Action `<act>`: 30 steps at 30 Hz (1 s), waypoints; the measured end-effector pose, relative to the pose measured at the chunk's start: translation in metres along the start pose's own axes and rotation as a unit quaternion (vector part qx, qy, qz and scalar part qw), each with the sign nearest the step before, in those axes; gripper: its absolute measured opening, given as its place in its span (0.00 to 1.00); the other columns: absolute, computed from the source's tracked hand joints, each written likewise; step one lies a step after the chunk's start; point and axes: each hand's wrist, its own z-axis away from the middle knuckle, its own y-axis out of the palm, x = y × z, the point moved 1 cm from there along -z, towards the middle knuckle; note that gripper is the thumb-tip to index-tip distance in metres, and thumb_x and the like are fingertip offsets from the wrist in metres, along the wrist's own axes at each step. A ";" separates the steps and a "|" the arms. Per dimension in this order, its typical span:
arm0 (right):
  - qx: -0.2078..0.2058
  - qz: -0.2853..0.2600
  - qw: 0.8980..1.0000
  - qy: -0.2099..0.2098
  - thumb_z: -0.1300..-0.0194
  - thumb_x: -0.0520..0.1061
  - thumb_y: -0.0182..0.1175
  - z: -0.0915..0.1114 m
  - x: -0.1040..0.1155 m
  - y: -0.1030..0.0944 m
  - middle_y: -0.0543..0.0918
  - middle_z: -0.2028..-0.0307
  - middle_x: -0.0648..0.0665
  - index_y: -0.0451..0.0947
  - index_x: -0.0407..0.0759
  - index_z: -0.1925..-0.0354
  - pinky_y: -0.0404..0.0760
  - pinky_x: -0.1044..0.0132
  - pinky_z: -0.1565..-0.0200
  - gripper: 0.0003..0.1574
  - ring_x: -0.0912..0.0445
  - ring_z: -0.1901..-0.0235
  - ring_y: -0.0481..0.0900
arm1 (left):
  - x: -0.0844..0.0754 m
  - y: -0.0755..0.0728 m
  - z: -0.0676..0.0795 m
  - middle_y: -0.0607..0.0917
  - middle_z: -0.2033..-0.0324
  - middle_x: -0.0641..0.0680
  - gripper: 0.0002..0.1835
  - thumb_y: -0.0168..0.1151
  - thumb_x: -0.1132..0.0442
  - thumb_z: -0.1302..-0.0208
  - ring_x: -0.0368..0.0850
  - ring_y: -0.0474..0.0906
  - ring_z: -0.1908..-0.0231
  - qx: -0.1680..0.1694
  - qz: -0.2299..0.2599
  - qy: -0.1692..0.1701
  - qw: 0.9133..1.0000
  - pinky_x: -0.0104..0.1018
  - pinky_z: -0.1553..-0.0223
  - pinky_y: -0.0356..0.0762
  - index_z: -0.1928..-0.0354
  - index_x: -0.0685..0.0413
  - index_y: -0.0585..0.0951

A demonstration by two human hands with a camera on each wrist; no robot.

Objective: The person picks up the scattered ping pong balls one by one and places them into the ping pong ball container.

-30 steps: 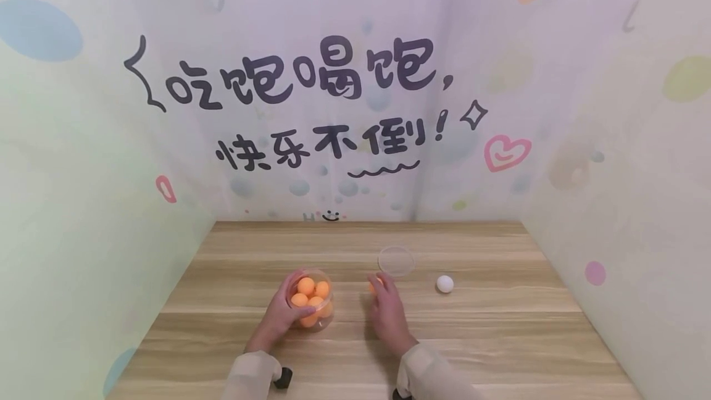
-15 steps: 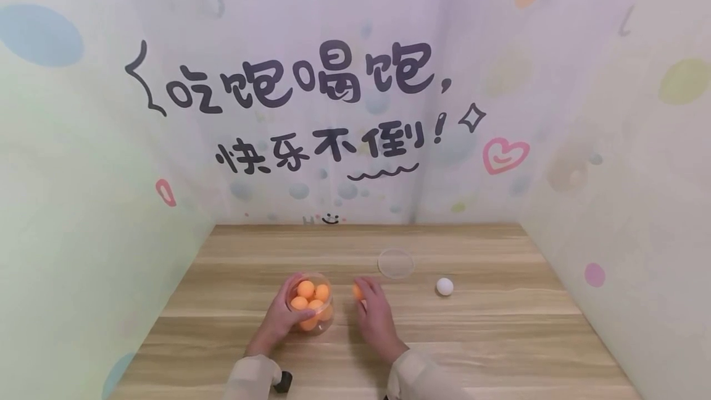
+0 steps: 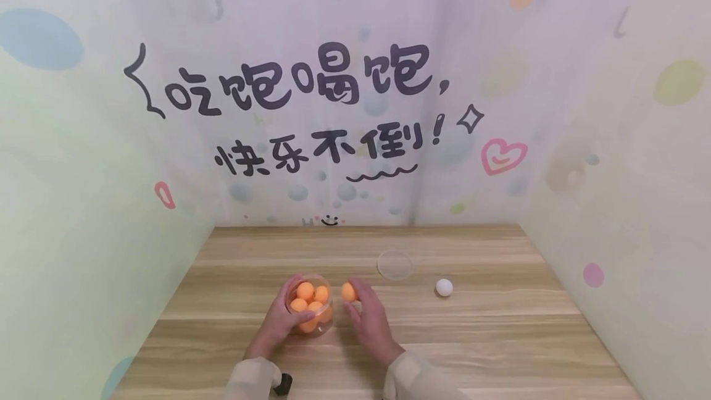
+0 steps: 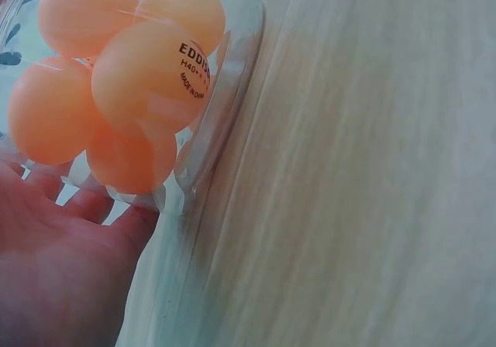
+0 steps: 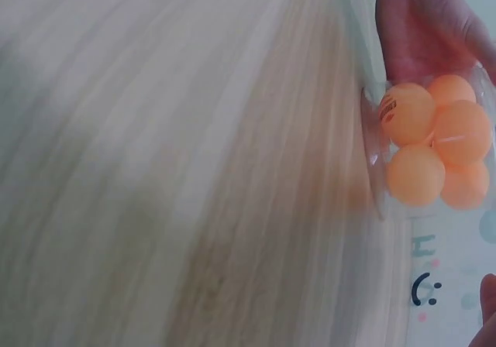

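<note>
My left hand grips a clear plastic tub from its left side, the thumb lying across the near rim. Several orange ping-pong balls fill the tub; one shows printed lettering in the left wrist view. Just right of the tub, my right hand pinches a single orange ping-pong ball between thumb and fingers, a small gap away from the tub's rim. In the right wrist view only a bit of that hand's fingertip shows at the edge, and the pinched ball is out of sight.
A clear round lid lies flat behind my right hand. Farther right sits a white ping-pong ball on the wooden table. Printed walls enclose the table at the back and both sides.
My right hand has moved left with the orange ping-pong ball, from near the lid to close beside the tub. The left hand and tub stay in place.
</note>
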 end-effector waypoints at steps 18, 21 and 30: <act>0.081 -0.085 0.991 0.058 0.33 0.47 0.62 -0.013 0.025 0.018 0.76 0.42 0.41 0.69 0.40 0.35 0.79 0.52 0.49 0.31 0.49 0.45 0.75 | -0.001 -0.001 0.001 0.64 0.31 0.61 0.49 0.73 0.72 0.49 0.58 0.57 0.31 0.017 0.025 0.026 0.999 0.26 0.41 0.66 0.27 0.59 0.56; 0.087 -0.092 0.990 0.064 0.33 0.46 0.62 -0.014 0.027 0.020 0.76 0.41 0.41 0.69 0.41 0.35 0.80 0.52 0.50 0.31 0.48 0.43 0.74 | -0.001 -0.001 0.001 0.63 0.30 0.60 0.49 0.73 0.71 0.48 0.57 0.57 0.31 0.018 0.023 0.019 0.999 0.31 0.38 0.64 0.27 0.58 0.55; 0.106 -0.097 0.986 0.084 0.32 0.46 0.62 -0.015 0.028 0.025 0.74 0.38 0.42 0.68 0.38 0.34 0.80 0.51 0.50 0.32 0.48 0.40 0.72 | -0.002 -0.002 0.002 0.62 0.30 0.55 0.48 0.73 0.68 0.46 0.53 0.57 0.31 0.025 0.018 0.001 1.000 0.40 0.35 0.63 0.27 0.52 0.56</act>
